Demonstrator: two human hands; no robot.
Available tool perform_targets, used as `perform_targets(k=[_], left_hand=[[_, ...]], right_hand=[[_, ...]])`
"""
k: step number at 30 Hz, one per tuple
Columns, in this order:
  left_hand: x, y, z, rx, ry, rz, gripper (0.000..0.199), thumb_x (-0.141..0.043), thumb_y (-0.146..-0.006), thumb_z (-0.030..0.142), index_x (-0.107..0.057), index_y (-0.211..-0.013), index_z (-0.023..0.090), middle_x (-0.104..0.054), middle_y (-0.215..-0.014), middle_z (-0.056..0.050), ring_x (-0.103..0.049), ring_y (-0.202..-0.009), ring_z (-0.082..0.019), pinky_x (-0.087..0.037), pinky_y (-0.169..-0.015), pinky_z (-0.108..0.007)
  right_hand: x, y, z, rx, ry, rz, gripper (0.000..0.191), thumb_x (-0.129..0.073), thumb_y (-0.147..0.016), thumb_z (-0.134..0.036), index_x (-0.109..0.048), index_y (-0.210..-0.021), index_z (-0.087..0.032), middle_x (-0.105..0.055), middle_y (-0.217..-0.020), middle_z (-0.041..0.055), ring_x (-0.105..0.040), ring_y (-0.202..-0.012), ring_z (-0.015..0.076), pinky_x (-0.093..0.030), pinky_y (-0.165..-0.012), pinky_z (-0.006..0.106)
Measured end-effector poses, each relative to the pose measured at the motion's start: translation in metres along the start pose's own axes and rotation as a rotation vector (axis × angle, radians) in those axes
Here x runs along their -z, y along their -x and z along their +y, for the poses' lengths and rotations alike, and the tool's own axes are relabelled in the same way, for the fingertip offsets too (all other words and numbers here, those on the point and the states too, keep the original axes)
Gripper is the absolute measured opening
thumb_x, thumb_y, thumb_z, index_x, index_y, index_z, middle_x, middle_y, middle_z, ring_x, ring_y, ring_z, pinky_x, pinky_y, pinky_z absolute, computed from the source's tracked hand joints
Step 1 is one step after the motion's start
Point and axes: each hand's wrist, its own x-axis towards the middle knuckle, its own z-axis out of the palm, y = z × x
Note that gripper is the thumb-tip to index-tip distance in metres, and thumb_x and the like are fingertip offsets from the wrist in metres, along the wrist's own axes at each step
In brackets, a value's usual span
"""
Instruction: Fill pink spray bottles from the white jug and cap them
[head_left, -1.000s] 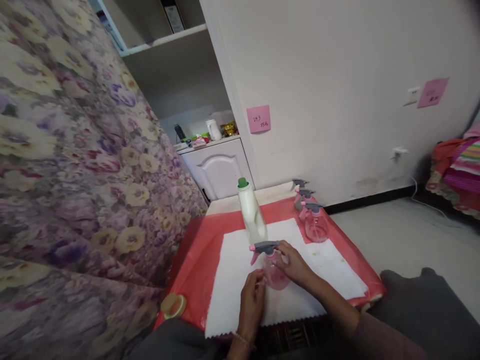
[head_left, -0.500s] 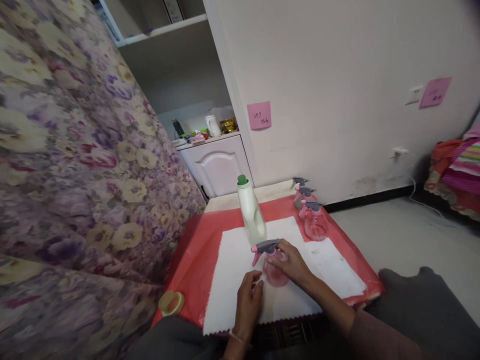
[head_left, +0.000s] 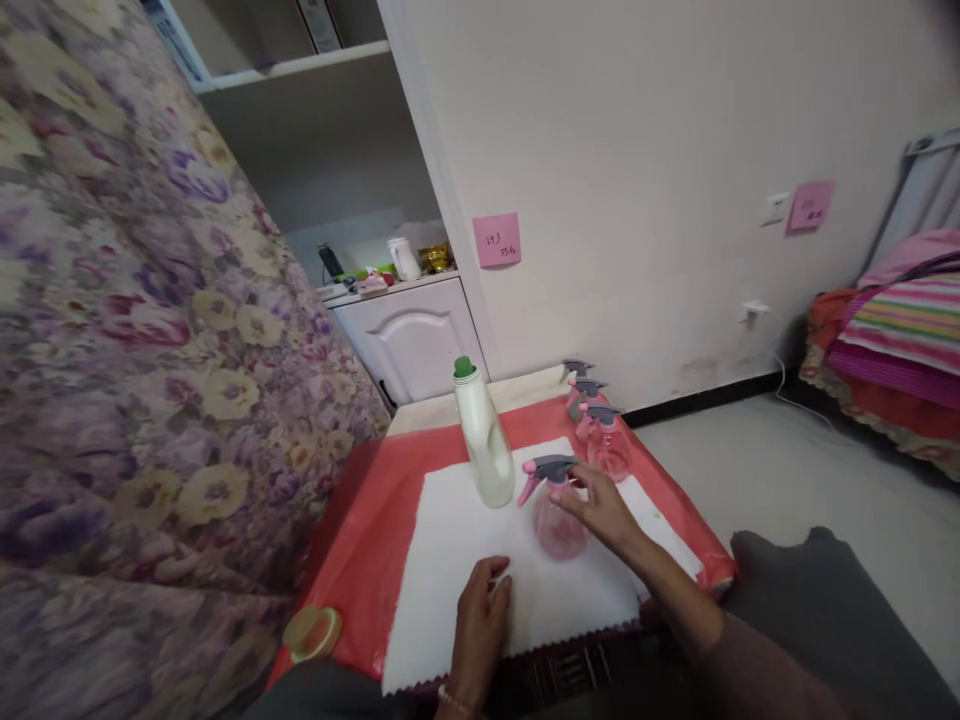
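A clear pink spray bottle (head_left: pixel 561 525) with a grey and pink trigger head is upright over the white cloth (head_left: pixel 442 560). My right hand (head_left: pixel 600 505) grips it round the neck from the right, below the head. My left hand (head_left: pixel 480 615) rests near the cloth's front part, left of the bottle, its fingers loosely curved and apart with nothing in them. Behind them stands a pale green jug (head_left: pixel 480 430) with a green cap. Several more spray bottles (head_left: pixel 609 450) stand in a row at the table's back right.
The table has a red cover (head_left: pixel 375 500). A round yellowish lid or jar (head_left: pixel 311 632) lies at its front left corner. A floral curtain (head_left: pixel 150 350) hangs on the left. Behind are a white cabinet (head_left: pixel 416 335) and the wall; a grey stool (head_left: pixel 832 610) is at the right.
My right hand has moved the spray bottle to the right, away from my left hand, relative to the jug. The view has turned slightly right.
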Motion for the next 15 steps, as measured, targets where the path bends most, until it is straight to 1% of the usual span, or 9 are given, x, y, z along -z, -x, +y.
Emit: perform_targets(k=[2,4,6,8,11,15], left_hand=[[-0.002,0.002,0.004,0.012,0.0,-0.003,0.03,-0.054,-0.081,0.042,-0.066,-0.096,0.02,-0.071,-0.104,-0.01,-0.065,-0.099,-0.026,-0.051,-0.089,-0.041],[-0.004,0.004,0.007,0.022,0.008,-0.012,0.03,-0.054,-0.08,0.043,-0.066,-0.096,0.02,-0.071,-0.104,-0.01,-0.065,-0.099,-0.026,-0.052,-0.089,-0.04],[-0.006,0.004,0.01,0.029,0.014,-0.03,0.03,-0.054,-0.08,0.043,-0.066,-0.096,0.02,-0.071,-0.104,-0.009,-0.065,-0.099,-0.026,-0.051,-0.09,-0.04],[-0.009,0.005,0.012,0.034,0.014,-0.049,0.031,-0.053,-0.081,0.043,-0.066,-0.096,0.02,-0.071,-0.104,-0.009,-0.065,-0.099,-0.025,-0.051,-0.09,-0.039],[-0.013,0.005,0.013,0.034,0.014,-0.071,0.031,-0.053,-0.081,0.043,-0.066,-0.097,0.02,-0.071,-0.105,-0.009,-0.064,-0.099,-0.025,-0.051,-0.09,-0.039],[-0.016,0.005,0.013,0.029,-0.002,-0.105,0.029,-0.052,-0.083,0.041,-0.065,-0.098,0.021,-0.07,-0.107,-0.01,-0.064,-0.101,-0.026,-0.049,-0.093,-0.04]], right_hand=[[0.022,-0.001,-0.001,-0.021,0.009,0.027,0.029,-0.065,-0.079,-0.034,-0.07,-0.104,-0.022,-0.07,-0.108,0.0068,-0.062,-0.1,0.0267,-0.048,-0.085,0.038],[0.044,-0.001,0.004,-0.037,0.037,0.06,0.03,-0.065,-0.079,-0.035,-0.07,-0.105,-0.022,-0.07,-0.11,0.007,-0.062,-0.102,0.0275,-0.048,-0.085,0.038],[0.063,0.001,0.014,-0.064,0.085,0.122,0.03,-0.066,-0.077,-0.037,-0.071,-0.102,-0.021,-0.072,-0.103,0.0072,-0.064,-0.096,0.0277,-0.049,-0.082,0.037],[0.079,0.003,0.027,-0.098,0.123,0.181,0.031,-0.067,-0.075,-0.039,-0.072,-0.1,-0.021,-0.072,-0.101,0.0071,-0.064,-0.093,0.0279,-0.049,-0.081,0.037],[0.094,0.007,0.044,-0.162,0.161,0.263,0.031,-0.067,-0.072,-0.04,-0.072,-0.096,-0.021,-0.073,-0.098,0.0059,-0.064,-0.09,0.0272,-0.049,-0.08,0.037],[0.098,0.009,0.057,-0.205,0.176,0.314,0.033,-0.066,-0.072,-0.044,-0.071,-0.092,-0.019,-0.073,-0.091,0.0062,-0.064,-0.086,0.0264,-0.049,-0.076,0.036]])
